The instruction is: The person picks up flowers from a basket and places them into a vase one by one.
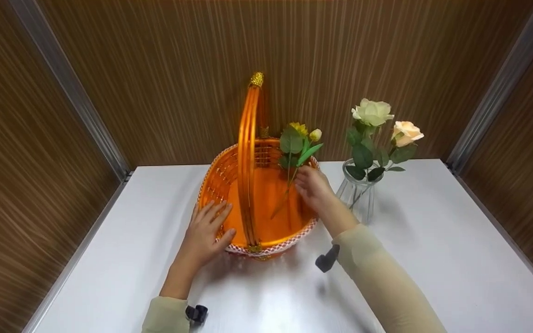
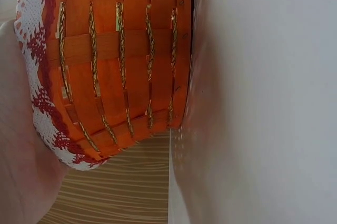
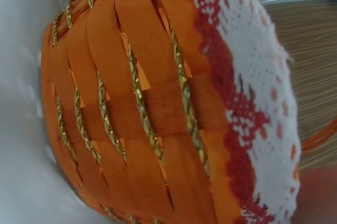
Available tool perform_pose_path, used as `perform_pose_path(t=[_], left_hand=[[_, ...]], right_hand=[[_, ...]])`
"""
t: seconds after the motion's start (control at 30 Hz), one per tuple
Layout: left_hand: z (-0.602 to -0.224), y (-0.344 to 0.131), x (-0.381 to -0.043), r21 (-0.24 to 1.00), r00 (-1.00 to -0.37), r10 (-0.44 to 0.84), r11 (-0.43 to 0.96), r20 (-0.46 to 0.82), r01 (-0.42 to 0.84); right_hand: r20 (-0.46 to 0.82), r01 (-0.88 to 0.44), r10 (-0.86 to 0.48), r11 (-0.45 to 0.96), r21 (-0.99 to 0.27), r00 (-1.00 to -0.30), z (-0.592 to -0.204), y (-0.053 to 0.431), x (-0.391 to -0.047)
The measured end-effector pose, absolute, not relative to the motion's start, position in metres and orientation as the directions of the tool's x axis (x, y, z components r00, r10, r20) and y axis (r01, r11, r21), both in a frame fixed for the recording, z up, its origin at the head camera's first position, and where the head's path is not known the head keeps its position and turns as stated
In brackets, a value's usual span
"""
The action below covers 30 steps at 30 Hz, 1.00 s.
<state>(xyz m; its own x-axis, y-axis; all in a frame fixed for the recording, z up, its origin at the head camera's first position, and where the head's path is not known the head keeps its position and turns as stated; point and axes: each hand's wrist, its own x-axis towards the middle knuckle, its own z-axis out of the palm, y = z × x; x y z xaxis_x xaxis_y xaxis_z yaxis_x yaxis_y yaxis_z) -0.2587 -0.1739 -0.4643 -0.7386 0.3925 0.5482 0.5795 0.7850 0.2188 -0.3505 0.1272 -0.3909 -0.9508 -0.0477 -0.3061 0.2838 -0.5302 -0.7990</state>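
Observation:
An orange woven basket (image 1: 266,189) with a tall arched handle (image 1: 246,152) stands on the table. My left hand (image 1: 206,233) rests on its near left rim, fingers spread; in the left wrist view the palm (image 2: 21,145) lies against the lace trim (image 2: 45,98). Over the basket's right side, my right hand (image 1: 312,185) pinches the thin stems of a yellow flower (image 1: 299,128) and a pale bud (image 1: 315,135) with green leaves. One stem points down into the basket. The right wrist view shows mostly the basket's outer weave (image 3: 131,103); the fingertips are hidden there.
Right of the basket is a clear glass vase (image 1: 358,192) holding a cream flower (image 1: 373,112) and a peach rose (image 1: 406,134). It stands close to my right forearm. The white table (image 1: 433,249) meets brown wood-grain panels (image 1: 178,83) behind and at both sides.

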Motion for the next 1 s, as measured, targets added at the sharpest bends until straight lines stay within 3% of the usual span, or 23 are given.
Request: perform_pose_path(t=[0.73, 1.0], left_hand=[[-0.465, -0.174, -0.257, 0.211, -0.724, 0.395, 0.78, 0.565, 0.59], [-0.465, -0.173, -0.256, 0.203, -0.722, 0.397, 0.782, 0.567, 0.589]], right_hand=[[-0.323, 0.296, -0.099, -0.701, -0.649, -0.941, -0.4, 0.123, -0.364], [-0.331, 0.299, -0.095, -0.701, -0.647, -0.939, -0.401, 0.122, -0.367]])
